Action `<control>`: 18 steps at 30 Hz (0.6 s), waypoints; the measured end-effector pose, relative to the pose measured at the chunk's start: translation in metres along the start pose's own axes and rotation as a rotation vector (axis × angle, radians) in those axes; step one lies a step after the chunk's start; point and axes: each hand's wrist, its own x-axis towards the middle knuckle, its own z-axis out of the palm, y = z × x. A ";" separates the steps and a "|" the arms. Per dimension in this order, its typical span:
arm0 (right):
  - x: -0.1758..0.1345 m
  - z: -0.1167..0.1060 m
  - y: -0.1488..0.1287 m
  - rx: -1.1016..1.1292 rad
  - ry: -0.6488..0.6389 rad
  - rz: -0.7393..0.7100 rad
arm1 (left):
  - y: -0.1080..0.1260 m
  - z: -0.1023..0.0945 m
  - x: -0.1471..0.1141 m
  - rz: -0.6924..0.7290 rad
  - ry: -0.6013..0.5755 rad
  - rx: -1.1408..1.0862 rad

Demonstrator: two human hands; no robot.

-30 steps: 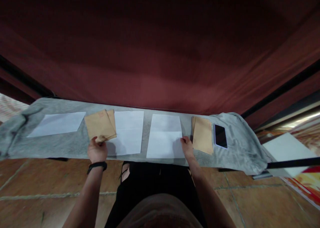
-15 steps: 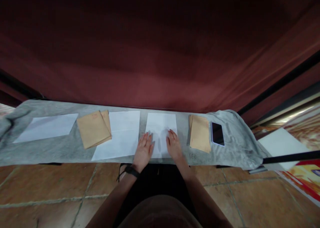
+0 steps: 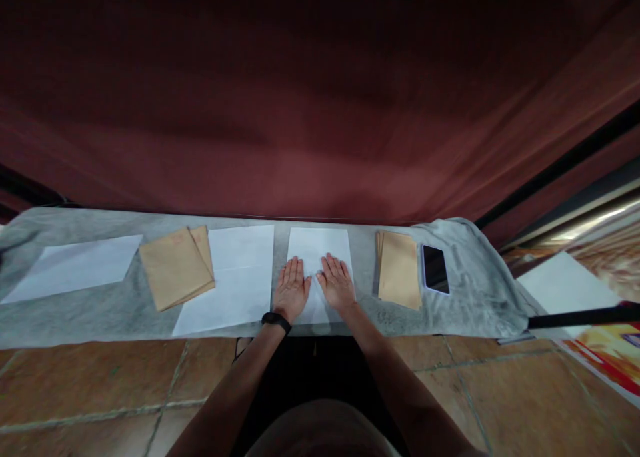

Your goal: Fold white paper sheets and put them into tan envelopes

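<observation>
A white sheet of paper (image 3: 320, 241) lies flat right in front of me on a grey cloth. My left hand (image 3: 291, 289) rests palm down over its left edge, fingers stretched out and pointing away from me. On the sheet's right part lies my right hand (image 3: 337, 282), also flat with its fingers extended. The two thumbs come close to each other near the sheet's middle. Neither hand grips anything. Left of my left hand is a larger stretch of white paper (image 3: 240, 273).
Brown paper envelopes (image 3: 175, 270) overlap that paper's left side, with another white sheet (image 3: 85, 263) farther left. To the right are a stack of brown envelopes (image 3: 400, 270) and a phone (image 3: 436, 269). The grey cloth (image 3: 365, 243) meets a dark red curtain (image 3: 300, 170) behind.
Both hands have flattened onto the sheet, fingers now straighter. My right hand has shifted slightly left, nearer the left hand. The view has also moved a little.
</observation>
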 end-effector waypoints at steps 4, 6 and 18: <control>0.007 0.001 0.015 -0.064 0.038 0.158 | -0.007 0.001 0.001 -0.087 0.089 -0.020; 0.009 0.002 0.019 -0.081 0.067 0.227 | -0.006 0.002 0.001 -0.115 0.116 -0.017; 0.081 0.003 0.000 0.095 -0.074 0.089 | 0.022 -0.003 0.084 0.084 -0.068 -0.042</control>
